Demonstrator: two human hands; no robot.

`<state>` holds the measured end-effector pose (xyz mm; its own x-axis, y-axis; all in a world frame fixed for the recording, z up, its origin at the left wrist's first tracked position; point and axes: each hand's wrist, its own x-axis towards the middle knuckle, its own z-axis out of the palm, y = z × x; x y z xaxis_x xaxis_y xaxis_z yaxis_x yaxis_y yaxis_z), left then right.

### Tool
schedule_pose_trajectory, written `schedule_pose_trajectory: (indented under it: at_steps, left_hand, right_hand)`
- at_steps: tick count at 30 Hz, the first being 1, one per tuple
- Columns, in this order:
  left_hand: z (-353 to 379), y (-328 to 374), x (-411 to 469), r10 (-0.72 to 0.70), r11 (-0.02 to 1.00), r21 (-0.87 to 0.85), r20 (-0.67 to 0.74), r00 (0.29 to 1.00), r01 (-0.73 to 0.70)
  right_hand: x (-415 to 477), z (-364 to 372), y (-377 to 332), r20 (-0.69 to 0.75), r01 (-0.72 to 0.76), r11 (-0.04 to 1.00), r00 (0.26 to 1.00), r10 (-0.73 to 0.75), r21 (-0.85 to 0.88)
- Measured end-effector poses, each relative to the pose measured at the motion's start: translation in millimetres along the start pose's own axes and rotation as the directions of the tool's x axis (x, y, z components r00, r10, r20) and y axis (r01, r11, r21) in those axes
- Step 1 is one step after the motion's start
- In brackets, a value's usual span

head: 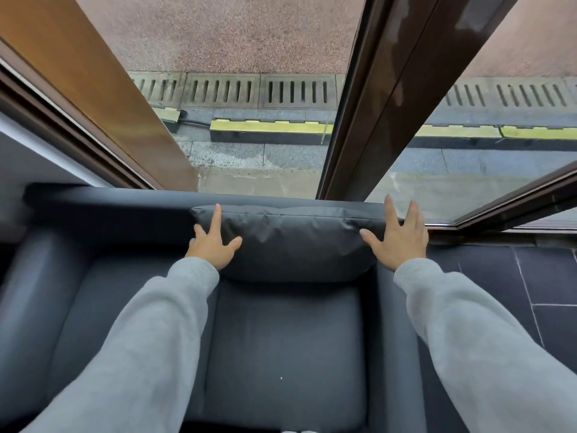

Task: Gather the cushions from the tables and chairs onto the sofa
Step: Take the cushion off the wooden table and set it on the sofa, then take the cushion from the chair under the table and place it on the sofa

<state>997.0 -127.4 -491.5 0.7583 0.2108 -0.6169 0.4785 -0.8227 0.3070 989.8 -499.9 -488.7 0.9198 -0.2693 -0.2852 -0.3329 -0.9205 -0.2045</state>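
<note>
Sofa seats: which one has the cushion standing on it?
The right-hand seat. The dark cushion stands there against the sofa backrest, left hand and right hand flat at its ends. The seat on the left shows none.

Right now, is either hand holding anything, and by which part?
Both hands are on the dark cushion propped against the sofa backrest: left hand at its left end, right hand at its right end. Fingers are spread flat, pressing rather than clasping.
</note>
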Motion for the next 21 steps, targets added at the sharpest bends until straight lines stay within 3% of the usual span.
schedule_pose_trajectory:
  at_steps: [6, 14, 21]
  left_hand:
    - [-39.1, 35.0, -90.3, 0.274, 0.925, 0.3, -0.108, 0.956, -0.232]
    - [-82.7, 79.1, -280.6, 0.613, 0.706, 0.53, -0.129, 0.779, -0.469]
    - [-58.0, 101.3, -435.9, 0.797, 0.514, 0.599, -0.069, 0.6, -0.614]
  right_hand:
    - [-81.5, -68.3, -17.7, -0.027, 0.005, 0.999, 1.0, -0.006, -0.04]
    - [-263.4, -180.4, -6.6, -0.168, -0.07, 0.997, 0.984, 0.064, -0.028]
    - [-433.5, -233.5, 50.7, -0.301, -0.216, 0.976, 0.93, 0.212, 0.021]
